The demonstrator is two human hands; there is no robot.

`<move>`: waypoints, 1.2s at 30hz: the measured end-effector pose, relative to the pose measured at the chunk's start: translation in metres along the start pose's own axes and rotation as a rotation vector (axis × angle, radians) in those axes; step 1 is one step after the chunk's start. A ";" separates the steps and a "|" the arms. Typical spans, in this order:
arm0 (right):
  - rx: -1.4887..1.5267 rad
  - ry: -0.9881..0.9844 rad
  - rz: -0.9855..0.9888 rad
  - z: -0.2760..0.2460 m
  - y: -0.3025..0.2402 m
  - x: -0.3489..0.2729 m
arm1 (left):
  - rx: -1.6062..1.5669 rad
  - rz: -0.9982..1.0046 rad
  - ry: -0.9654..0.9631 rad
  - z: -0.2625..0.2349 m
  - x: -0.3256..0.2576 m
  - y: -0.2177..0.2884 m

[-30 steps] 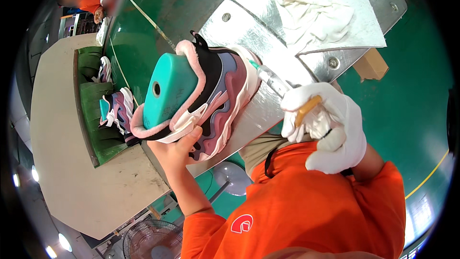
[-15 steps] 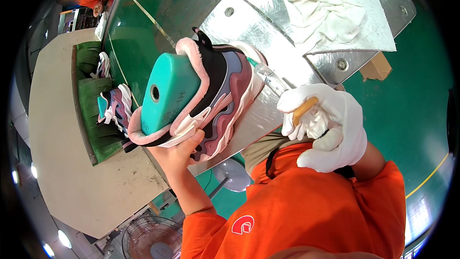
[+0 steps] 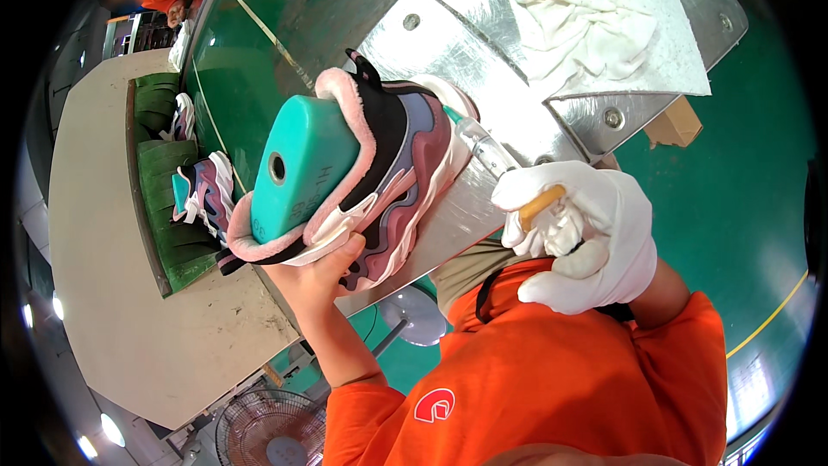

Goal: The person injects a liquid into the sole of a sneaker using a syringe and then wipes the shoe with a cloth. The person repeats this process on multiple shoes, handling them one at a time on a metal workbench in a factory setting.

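A pink, purple and black sneaker [image 3: 401,168] with a turquoise shoe last [image 3: 302,164] inside is tilted over the metal table. Bare, my left hand [image 3: 315,272] grips it by the collar and tongue, thumb on the near side. My right hand [image 3: 595,237], in a white glove, is closed around a clear syringe [image 3: 487,147]. The syringe's green tip meets the shoe along the edge of the pale sole. A tan piece and some crumpled white material show among the gloved fingers; I cannot tell what the tan piece is.
A white cloth [image 3: 595,30] lies on a pad at the metal table's [image 3: 414,60] far right. To the left, a second sneaker [image 3: 203,194] and another behind it rest on a green conveyor [image 3: 168,198]. A fan [image 3: 272,431] stands lower left. A co-worker in orange is far left.
My gloved hand has shifted slightly left and down with the syringe. The sneaker and my left hand hold nearly the same position.
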State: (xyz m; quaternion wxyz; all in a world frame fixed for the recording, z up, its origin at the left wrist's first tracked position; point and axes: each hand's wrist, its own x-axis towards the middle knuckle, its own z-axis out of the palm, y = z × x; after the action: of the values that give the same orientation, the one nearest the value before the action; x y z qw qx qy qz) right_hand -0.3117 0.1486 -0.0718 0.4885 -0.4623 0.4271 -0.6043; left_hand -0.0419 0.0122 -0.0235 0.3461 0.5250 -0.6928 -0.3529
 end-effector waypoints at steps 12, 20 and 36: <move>-0.019 -0.005 0.009 0.001 -0.007 0.001 | -0.021 -0.035 -0.004 0.003 0.000 0.004; 0.318 0.092 -0.170 -0.005 0.005 0.005 | -0.025 -0.021 -0.024 0.000 0.003 0.002; 0.214 0.430 -0.123 0.037 0.004 0.056 | -0.072 -0.093 -0.063 0.006 0.004 0.014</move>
State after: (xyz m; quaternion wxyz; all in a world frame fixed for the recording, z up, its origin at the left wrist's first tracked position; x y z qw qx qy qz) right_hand -0.2805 0.0905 -0.0606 0.3947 -0.2938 0.4259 -0.7593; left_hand -0.0544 0.0114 -0.0141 0.3259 0.5325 -0.6652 -0.4096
